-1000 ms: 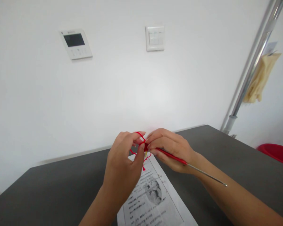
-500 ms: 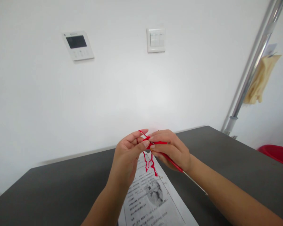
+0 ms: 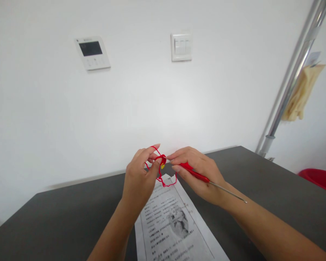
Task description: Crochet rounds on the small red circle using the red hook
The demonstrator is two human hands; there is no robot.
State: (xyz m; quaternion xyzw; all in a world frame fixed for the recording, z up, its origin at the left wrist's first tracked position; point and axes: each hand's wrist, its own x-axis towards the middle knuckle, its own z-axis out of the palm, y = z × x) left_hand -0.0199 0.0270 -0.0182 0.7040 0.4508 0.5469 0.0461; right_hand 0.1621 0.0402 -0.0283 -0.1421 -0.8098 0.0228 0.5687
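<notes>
Pinches red yarn (image 3: 163,159) between left fingers (image 3: 154,168), likely for steadiness; grips hook (image 3: 198,175) between right fingers (image 3: 183,153), likely for control.

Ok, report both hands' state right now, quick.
Left hand: closed, pinching the small red yarn piece.
Right hand: closed, holding the red-handled hook.
</notes>
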